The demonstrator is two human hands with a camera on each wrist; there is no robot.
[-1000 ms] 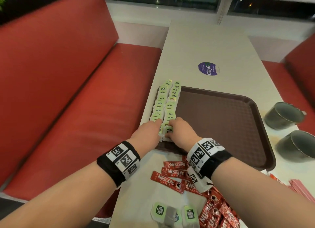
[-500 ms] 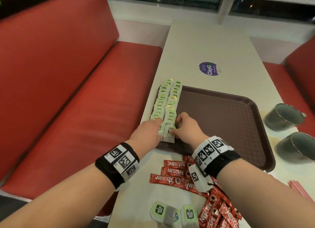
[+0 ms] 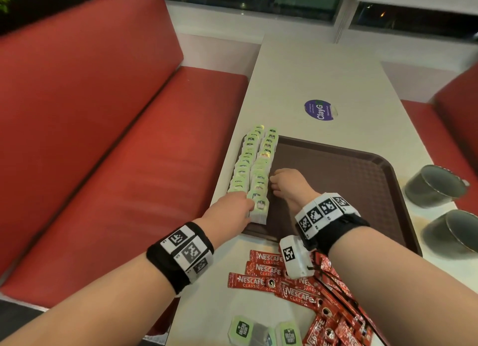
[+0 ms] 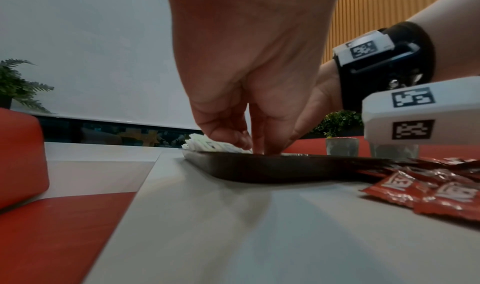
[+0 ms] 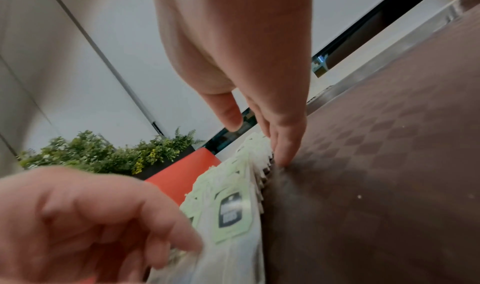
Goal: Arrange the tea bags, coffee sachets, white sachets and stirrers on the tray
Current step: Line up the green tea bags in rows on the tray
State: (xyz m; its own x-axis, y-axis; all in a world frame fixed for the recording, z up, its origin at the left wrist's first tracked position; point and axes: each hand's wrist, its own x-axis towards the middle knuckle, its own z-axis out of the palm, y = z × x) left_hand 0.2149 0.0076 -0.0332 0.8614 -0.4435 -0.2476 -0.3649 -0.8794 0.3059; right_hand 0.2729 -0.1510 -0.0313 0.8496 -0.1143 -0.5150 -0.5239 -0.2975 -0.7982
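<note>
Two rows of green-labelled tea bags (image 3: 258, 169) stand along the left side of the brown tray (image 3: 349, 190). My left hand (image 3: 234, 208) rests at the near end of the rows, its fingertips (image 5: 192, 245) touching the front tea bag (image 5: 231, 212). My right hand (image 3: 282, 182) lies on the tray beside the right row. Its straight fingers (image 5: 283, 153) press against that row's side. Red Nescafe coffee sachets (image 3: 271, 273) lie on the table in front of the tray. Two loose tea bags (image 3: 263, 332) lie nearer me.
Two grey cups (image 3: 434, 188) (image 3: 455, 232) stand right of the tray. A purple sticker (image 3: 319, 110) sits on the table beyond it. A red bench (image 3: 116, 164) runs along the table's left edge. Most of the tray floor is bare.
My right hand has slid from the near end of the right row farther along its right side. My left hand has stayed at the near end.
</note>
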